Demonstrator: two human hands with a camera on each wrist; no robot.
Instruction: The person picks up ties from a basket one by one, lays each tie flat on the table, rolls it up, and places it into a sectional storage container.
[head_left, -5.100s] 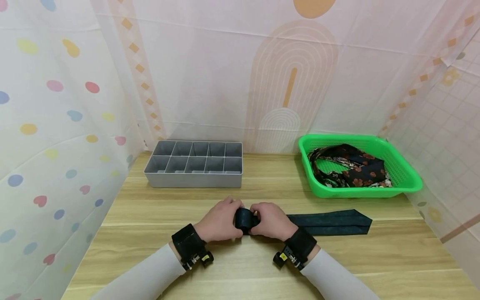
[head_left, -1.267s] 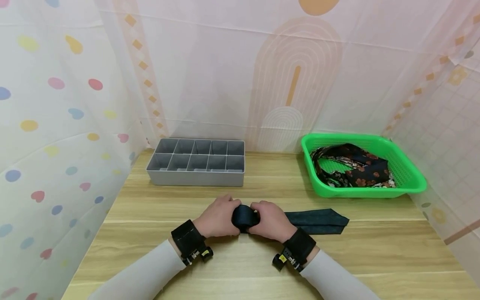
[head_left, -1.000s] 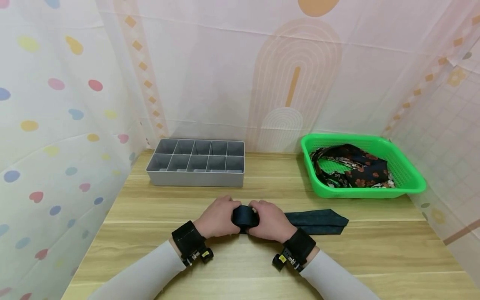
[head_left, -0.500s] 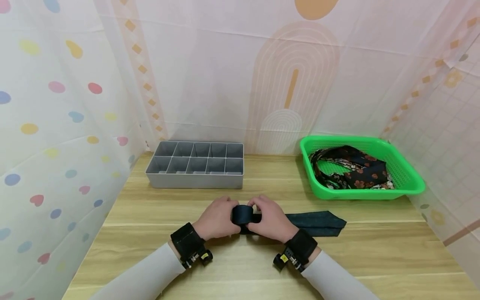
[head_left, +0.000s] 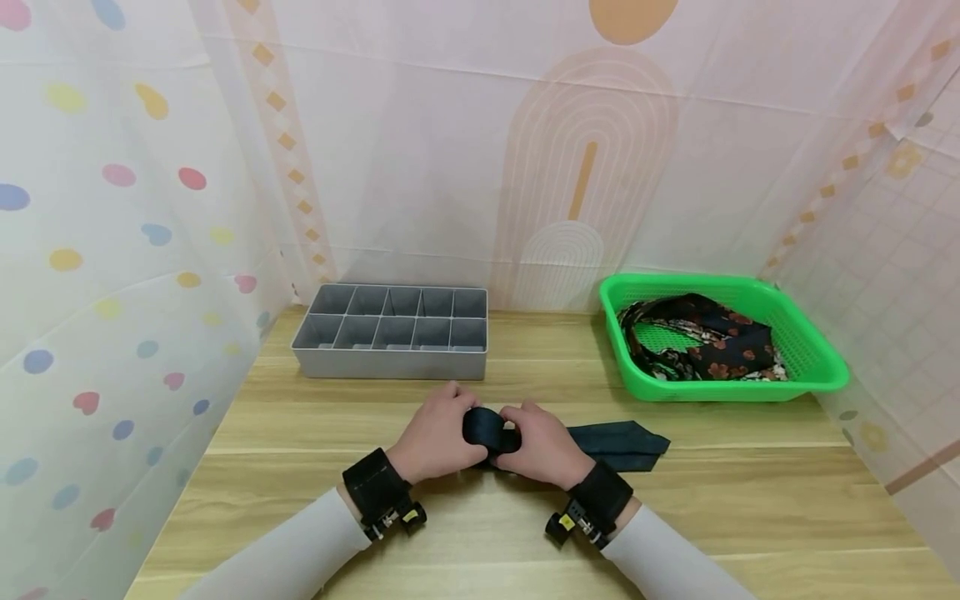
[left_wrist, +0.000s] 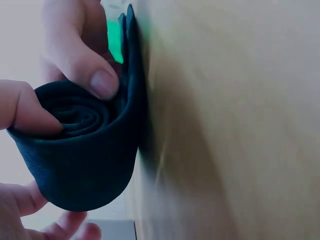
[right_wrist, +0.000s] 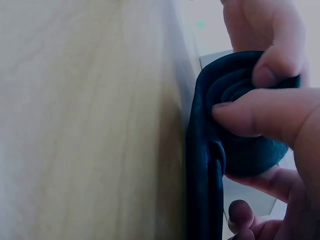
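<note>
A dark blue-green necktie (head_left: 483, 427) is partly rolled into a coil on the table, between both hands. Its flat pointed end (head_left: 618, 446) stretches to the right past the right hand. My left hand (head_left: 438, 433) grips the coil from the left, the thumb on its near edge and fingers at the far side. From the right, my right hand (head_left: 546, 443) holds the coil, thumb at the near side. In the left wrist view the spiral layers of the rolled necktie (left_wrist: 82, 165) show, with thumbs pressed at the coil's end. The right wrist view shows the unrolled strip (right_wrist: 202, 200) running off the coil along the tabletop.
A grey divided box (head_left: 390, 363) with two rows of compartments stands at the back left. At the back right is a green basket (head_left: 810, 358) holding dark floral fabric (head_left: 727, 350). Patterned curtains (head_left: 420, 167) enclose the wooden table (head_left: 480, 542) at the back and sides.
The necktie's pointed end has drawn leftward toward the hands as more of it is rolled up. Both hands stay around the coil, shifting their fingers slightly.
</note>
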